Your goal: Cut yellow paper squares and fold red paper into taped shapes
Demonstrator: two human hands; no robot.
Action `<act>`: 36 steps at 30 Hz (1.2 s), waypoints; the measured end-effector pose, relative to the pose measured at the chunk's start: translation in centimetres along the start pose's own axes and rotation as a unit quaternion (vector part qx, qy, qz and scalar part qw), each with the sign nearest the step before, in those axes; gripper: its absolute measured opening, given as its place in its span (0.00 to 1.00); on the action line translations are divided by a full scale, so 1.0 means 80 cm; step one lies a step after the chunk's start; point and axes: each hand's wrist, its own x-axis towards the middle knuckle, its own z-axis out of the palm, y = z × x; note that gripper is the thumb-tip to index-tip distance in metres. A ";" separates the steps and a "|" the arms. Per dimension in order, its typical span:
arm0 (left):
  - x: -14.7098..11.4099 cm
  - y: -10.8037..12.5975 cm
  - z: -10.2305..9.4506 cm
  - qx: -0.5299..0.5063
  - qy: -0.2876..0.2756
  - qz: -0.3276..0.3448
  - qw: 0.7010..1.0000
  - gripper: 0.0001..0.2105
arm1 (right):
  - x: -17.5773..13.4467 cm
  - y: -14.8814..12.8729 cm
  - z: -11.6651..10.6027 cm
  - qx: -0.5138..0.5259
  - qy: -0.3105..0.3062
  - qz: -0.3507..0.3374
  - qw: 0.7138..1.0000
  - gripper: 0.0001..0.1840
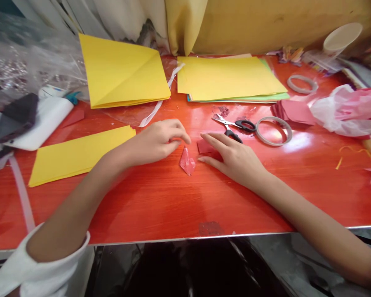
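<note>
Over the red table, my left hand [160,140] hovers with its fingers loosely curved and apart, nothing visible in them. Just below its fingertips lies a small folded pink paper piece [187,161], pointed at the top. My right hand [235,159] rests with fingers stretched out over a small dark red paper [205,146], partly hidden under them. Black-handled scissors [231,123] lie half spread just beyond the right fingers. A roll of tape [273,142] sits to the right of the scissors.
Yellow paper sheets lie in a folded stack [126,74], a flat pile [228,76] and a long strip [77,156]. Toward the right are red paper squares [293,112], another tape roll [302,84] and a pink-and-white plastic bag [349,109]. A dark phone-like object [17,117] lies left.
</note>
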 end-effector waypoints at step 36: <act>0.005 0.034 0.035 0.008 0.231 -0.030 0.972 0.06 | -0.003 -0.028 -0.023 0.651 -0.050 0.188 0.734 0.05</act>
